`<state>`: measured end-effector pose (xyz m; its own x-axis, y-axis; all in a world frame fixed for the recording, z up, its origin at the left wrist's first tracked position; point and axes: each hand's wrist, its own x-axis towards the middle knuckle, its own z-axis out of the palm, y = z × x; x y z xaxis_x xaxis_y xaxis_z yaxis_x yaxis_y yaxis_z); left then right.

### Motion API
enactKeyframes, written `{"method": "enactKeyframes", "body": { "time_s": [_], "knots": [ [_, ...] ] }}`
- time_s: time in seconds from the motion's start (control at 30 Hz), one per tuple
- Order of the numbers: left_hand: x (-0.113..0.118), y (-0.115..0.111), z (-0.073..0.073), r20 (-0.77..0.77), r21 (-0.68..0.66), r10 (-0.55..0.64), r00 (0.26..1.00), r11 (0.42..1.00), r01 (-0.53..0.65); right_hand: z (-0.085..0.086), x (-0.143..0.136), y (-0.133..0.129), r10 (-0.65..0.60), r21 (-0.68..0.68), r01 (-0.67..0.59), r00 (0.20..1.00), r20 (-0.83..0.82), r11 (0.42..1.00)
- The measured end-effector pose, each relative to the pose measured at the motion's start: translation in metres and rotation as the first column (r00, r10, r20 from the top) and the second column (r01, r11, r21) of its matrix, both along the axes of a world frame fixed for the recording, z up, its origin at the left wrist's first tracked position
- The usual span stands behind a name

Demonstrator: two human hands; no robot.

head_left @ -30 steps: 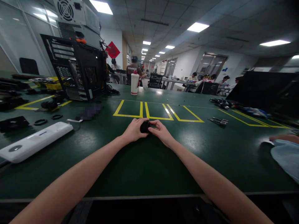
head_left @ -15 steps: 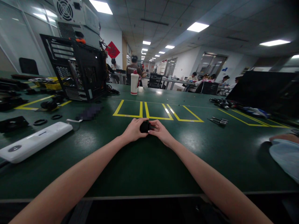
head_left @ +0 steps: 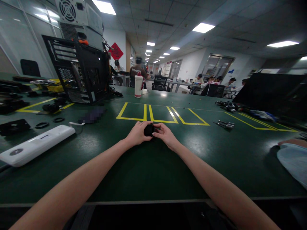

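A small black part [head_left: 149,130], rounded and dark all over, is held between my two hands just above the green table [head_left: 153,172]. My left hand [head_left: 138,133] wraps its left side, thumb below and fingers over the top. From the other side, my right hand [head_left: 165,134] pinches the part's right end between thumb and fingertips. The fingers cover much of it, so its exact kind does not show. Beyond the hands, yellow tape outlines [head_left: 163,121] mark the tabletop.
A white power strip [head_left: 39,143] lies left, near black rings [head_left: 42,125]. A black computer case [head_left: 83,70] stands behind them. Farther back is a white cup [head_left: 138,86]. Metal tools [head_left: 225,125] lie right; a person's pale blue sleeve [head_left: 294,161] rests at the right edge.
The right fingers have shifted slightly at the black part's right end, and the small gap there looks narrower. The left hand keeps its hold in the same place.
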<state>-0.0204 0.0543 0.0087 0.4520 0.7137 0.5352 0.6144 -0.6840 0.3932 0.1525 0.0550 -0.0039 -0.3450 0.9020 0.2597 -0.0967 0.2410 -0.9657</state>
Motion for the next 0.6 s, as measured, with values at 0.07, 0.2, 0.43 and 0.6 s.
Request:
{"method": "enactKeyframes", "body": {
  "time_s": [0.07, 0.2, 0.43, 0.6],
  "knots": [
    [-0.0004, -0.0001, 0.0003, -0.005, -0.001, 0.001, 1.000, 1.000, -0.001, 0.0011, 0.0001, -0.0025, 0.005, 0.013, -0.005, 1.000, -0.013, 1.000],
    [-0.0008, 0.0001, 0.0006, -0.011, 0.003, 0.004, 1.000, 1.000, -0.004, 0.0011, -0.0012, -0.0028, -0.069, -0.002, 0.069, 0.997, 0.030, 0.998],
    [-0.0010, 0.0011, -0.0009, -0.008, 0.013, 0.000, 1.000, 1.000, 0.000, -0.0022, -0.0015, 0.0046, -0.057, -0.043, 0.058, 0.998, 0.039, 0.997],
    [-0.0014, 0.0021, -0.0022, -0.001, 0.010, 0.001, 1.000, 1.000, -0.001, -0.0027, -0.0005, 0.0004, 0.002, 0.011, -0.001, 1.000, -0.025, 1.000]
  ]
}}
